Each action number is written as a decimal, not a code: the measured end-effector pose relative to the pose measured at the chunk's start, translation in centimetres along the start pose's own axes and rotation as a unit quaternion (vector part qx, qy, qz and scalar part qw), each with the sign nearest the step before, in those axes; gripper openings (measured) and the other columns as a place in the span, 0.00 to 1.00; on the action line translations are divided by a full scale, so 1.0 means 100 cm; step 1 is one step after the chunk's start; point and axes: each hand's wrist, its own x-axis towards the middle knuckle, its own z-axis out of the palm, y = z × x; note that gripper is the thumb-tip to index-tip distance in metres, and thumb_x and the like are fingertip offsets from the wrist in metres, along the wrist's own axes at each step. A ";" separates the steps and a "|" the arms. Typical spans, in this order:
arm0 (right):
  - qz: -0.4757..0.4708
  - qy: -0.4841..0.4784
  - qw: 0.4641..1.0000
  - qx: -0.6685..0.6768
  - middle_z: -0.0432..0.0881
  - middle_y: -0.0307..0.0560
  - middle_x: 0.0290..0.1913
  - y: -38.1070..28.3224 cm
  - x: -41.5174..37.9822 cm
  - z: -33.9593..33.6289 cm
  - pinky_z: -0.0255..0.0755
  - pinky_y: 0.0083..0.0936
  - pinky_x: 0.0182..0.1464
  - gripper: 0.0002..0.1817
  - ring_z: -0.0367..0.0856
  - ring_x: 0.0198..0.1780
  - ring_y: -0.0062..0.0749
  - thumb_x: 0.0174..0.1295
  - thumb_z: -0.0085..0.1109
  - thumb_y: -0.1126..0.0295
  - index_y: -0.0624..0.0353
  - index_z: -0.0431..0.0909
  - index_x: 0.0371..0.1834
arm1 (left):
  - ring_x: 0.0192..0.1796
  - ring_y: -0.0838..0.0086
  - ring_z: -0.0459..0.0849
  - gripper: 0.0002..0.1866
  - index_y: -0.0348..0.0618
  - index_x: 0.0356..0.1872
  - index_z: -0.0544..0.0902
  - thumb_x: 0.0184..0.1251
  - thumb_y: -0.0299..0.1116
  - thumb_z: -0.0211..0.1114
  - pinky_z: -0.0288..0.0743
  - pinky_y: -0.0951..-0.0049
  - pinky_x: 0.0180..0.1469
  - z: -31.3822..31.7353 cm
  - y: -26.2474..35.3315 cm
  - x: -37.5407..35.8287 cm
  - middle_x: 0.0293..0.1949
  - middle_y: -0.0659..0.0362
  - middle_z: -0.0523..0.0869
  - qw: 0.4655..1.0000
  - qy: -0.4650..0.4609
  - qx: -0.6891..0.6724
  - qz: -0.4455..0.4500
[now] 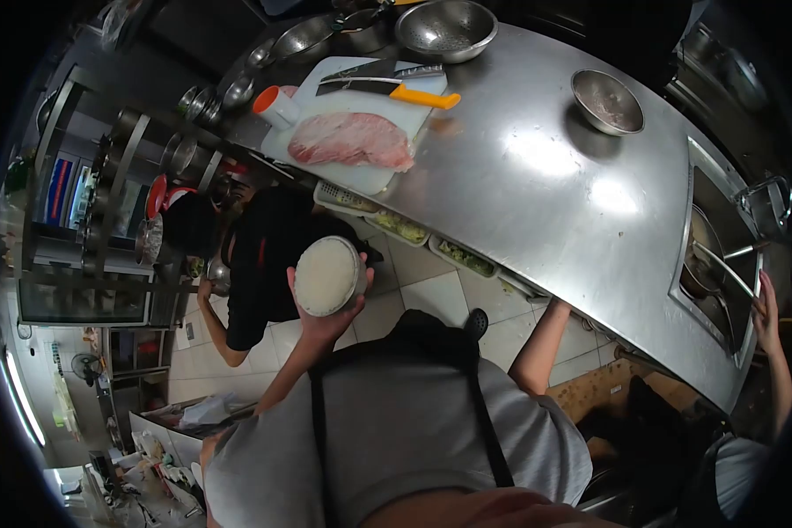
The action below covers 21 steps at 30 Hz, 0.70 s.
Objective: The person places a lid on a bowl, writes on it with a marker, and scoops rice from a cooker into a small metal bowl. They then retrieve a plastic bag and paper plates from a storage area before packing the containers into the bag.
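Note:
My left hand (323,326) is wrapped round a round metal bowl (329,275), held out over the floor to the left of the steel table. White contents, which look like rice, fill the bowl close to its rim. My right forearm (539,348) reaches under the table's near edge. The right hand itself is hidden there, so its fingers and anything in them do not show. Shallow trays of green vegetables (401,226) sit beneath the edge, between my two arms.
On the steel table (502,202), raw meat (352,141), a yellow-handled knife (424,97) and an orange-rimmed cup (277,107) rest on a white cutting board (374,180). A metal bowl (607,101) stands farther right. Co-workers are at left (268,255) and right (770,321), near a sink.

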 end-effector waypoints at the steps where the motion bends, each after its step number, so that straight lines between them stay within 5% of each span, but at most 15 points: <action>1: -0.014 -0.003 1.000 -0.015 0.75 0.39 0.26 -0.003 -0.015 -0.007 0.68 0.19 0.27 0.05 0.74 0.27 0.23 0.59 0.53 0.72 0.63 0.75 0.33 | 0.68 0.52 0.56 0.46 0.54 0.68 0.57 0.51 0.72 0.51 0.66 0.43 0.57 0.000 0.004 -0.008 0.68 0.52 0.57 1.000 -0.013 -0.007 -0.003; 4: -0.053 -0.024 0.994 -0.094 0.75 0.39 0.26 -0.017 -0.088 -0.028 0.68 0.19 0.27 0.05 0.74 0.27 0.23 0.58 0.53 0.73 0.63 0.74 0.33 | 0.68 0.52 0.55 0.46 0.55 0.68 0.57 0.51 0.71 0.53 0.65 0.43 0.58 -0.014 0.028 -0.023 0.68 0.51 0.56 0.998 -0.043 -0.032 -0.014; 9: -0.121 -0.135 0.941 -0.286 0.81 0.48 0.40 -0.027 -0.189 -0.032 0.71 0.21 0.42 0.18 0.79 0.38 0.28 0.54 0.48 0.80 0.71 0.74 0.50 | 0.69 0.52 0.54 0.45 0.55 0.67 0.58 0.52 0.68 0.55 0.64 0.44 0.58 -0.021 0.050 -0.056 0.68 0.51 0.54 0.993 -0.099 -0.063 -0.023; 11: -0.219 -0.171 0.891 -0.359 0.82 0.54 0.42 -0.016 -0.213 -0.018 0.72 0.26 0.46 0.18 0.81 0.43 0.34 0.55 0.49 0.77 0.72 0.73 0.51 | 0.69 0.51 0.54 0.44 0.55 0.67 0.58 0.52 0.67 0.56 0.65 0.45 0.57 -0.023 0.060 -0.066 0.68 0.51 0.55 0.992 -0.112 -0.061 -0.021; 12: -0.252 -0.180 0.807 -0.503 0.82 0.60 0.41 -0.044 -0.252 0.007 0.73 0.30 0.46 0.20 0.83 0.43 0.39 0.53 0.52 0.75 0.68 0.74 0.51 | 0.68 0.51 0.54 0.44 0.55 0.67 0.58 0.52 0.67 0.56 0.66 0.46 0.57 -0.025 0.064 -0.071 0.68 0.51 0.55 0.991 -0.125 -0.055 -0.012; 14: -0.327 -0.228 0.725 -0.561 0.80 0.64 0.36 -0.052 -0.285 0.035 0.73 0.38 0.42 0.23 0.80 0.38 0.55 0.50 0.52 0.75 0.64 0.74 0.53 | 0.68 0.51 0.54 0.44 0.55 0.67 0.58 0.52 0.66 0.57 0.66 0.46 0.56 -0.027 0.072 -0.078 0.68 0.51 0.54 0.989 -0.134 -0.059 -0.016; 19: -0.428 -0.369 0.569 -0.598 0.79 0.64 0.36 -0.061 -0.327 0.077 0.74 0.44 0.41 0.23 0.79 0.36 0.55 0.50 0.50 0.74 0.67 0.72 0.53 | 0.67 0.51 0.56 0.43 0.55 0.66 0.60 0.51 0.64 0.60 0.68 0.47 0.56 -0.027 0.085 -0.096 0.68 0.51 0.54 0.986 -0.145 -0.084 -0.014; 21: -0.430 -0.379 0.559 -0.600 0.79 0.64 0.35 -0.082 -0.343 0.089 0.74 0.43 0.40 0.23 0.80 0.34 0.54 0.50 0.50 0.74 0.66 0.72 0.53 | 0.67 0.51 0.56 0.43 0.55 0.66 0.60 0.50 0.64 0.61 0.67 0.47 0.56 -0.030 0.092 -0.101 0.68 0.51 0.55 0.984 -0.154 -0.086 -0.019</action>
